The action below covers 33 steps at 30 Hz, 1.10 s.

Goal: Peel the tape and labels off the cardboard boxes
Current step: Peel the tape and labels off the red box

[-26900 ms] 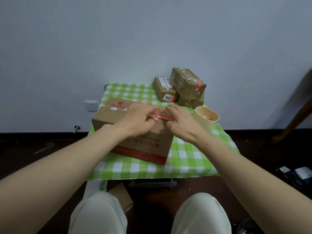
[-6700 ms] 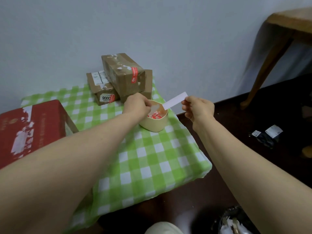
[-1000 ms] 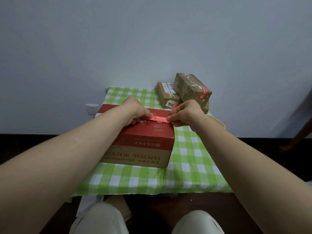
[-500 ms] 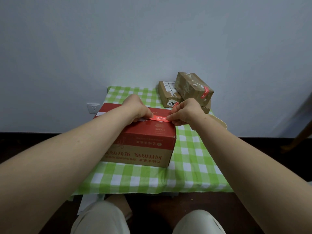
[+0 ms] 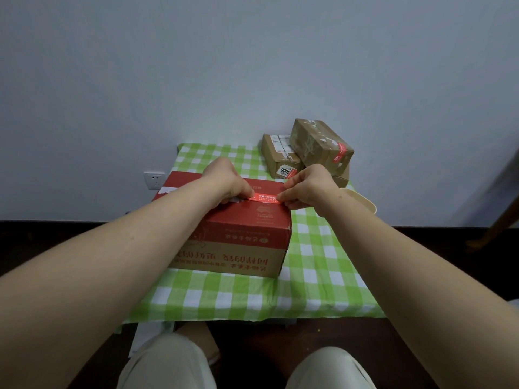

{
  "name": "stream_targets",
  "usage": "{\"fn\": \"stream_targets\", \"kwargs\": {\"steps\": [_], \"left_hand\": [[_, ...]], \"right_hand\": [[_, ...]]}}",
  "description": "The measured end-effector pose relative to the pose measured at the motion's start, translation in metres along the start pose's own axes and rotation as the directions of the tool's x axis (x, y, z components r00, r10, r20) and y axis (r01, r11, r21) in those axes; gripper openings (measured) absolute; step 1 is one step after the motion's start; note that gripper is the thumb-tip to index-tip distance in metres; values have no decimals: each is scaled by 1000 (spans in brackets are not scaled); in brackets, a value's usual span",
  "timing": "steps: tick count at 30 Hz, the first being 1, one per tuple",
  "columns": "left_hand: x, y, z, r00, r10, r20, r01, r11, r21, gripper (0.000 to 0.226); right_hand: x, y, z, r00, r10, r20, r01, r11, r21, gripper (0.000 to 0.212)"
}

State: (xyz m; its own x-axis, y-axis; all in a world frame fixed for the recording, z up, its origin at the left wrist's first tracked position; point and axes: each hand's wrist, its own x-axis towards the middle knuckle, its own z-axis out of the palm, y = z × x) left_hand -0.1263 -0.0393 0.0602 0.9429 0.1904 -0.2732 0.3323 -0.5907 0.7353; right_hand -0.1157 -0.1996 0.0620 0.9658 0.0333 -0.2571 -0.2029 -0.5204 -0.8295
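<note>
Item 1. Large cardboard box with red top and brown lower sides [image 5: 238, 231], red print on the near side. It lies flat on the surface near its centre, a corner turned toward the viewer.

Item 2. Narrow red tape strip with white print [image 5: 265, 198], running across the box top between the two hands. Whether its middle is lifted off the cardboard cannot be told.

Item 3. Left hand [image 5: 227, 181], resting on the box top. Its fingers are curled and its thumb tip meets the strip's left end in a pinch.

Item 4. Right hand [image 5: 306, 186], at the box's right edge. Its thumb and forefinger pinch the strip's right end and the other fingers are curled.

Item 5. White torn label patches [image 5: 165, 190] on the left part of the box top.

Item 6. Surface under a green-and-white checked cloth [image 5: 323, 262], set against a pale grey wall [image 5: 252, 66].

Item 7. Small brown cardboard box with white labels [image 5: 276, 157], at the far right corner.

Item 8. Brown taped cardboard box with a red sticker [image 5: 320, 144], tilted, lying just right of item 7 on a third box that is mostly hidden.

Item 9. Beige round container [image 5: 362, 202], partly hidden behind the right forearm.

Item 10. White wall socket [image 5: 154, 180], left of the surface.
</note>
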Motion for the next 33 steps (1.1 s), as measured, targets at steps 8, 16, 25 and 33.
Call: {"fn": "stream_targets", "kwargs": {"steps": [8,16,25,33], "left_hand": [[1,-3,1,999,36,-9,-36,999,36,29],[-2,-3,1,997,69,-20,-68,995,76,14],[2,3,1,994,103,-29,-93,969,230,27],[-4,12,-6,996,84,-32,-61,894,444,38]], "right_hand": [[1,1,2,1000,-31,-2,31,998,-59,23],[0,4,6,992,-118,-37,109,976,-191,24],[-5,7,6,991,-123,-49,111,974,-198,25],[-7,19,5,999,-29,-36,28,999,-25,27]]}}
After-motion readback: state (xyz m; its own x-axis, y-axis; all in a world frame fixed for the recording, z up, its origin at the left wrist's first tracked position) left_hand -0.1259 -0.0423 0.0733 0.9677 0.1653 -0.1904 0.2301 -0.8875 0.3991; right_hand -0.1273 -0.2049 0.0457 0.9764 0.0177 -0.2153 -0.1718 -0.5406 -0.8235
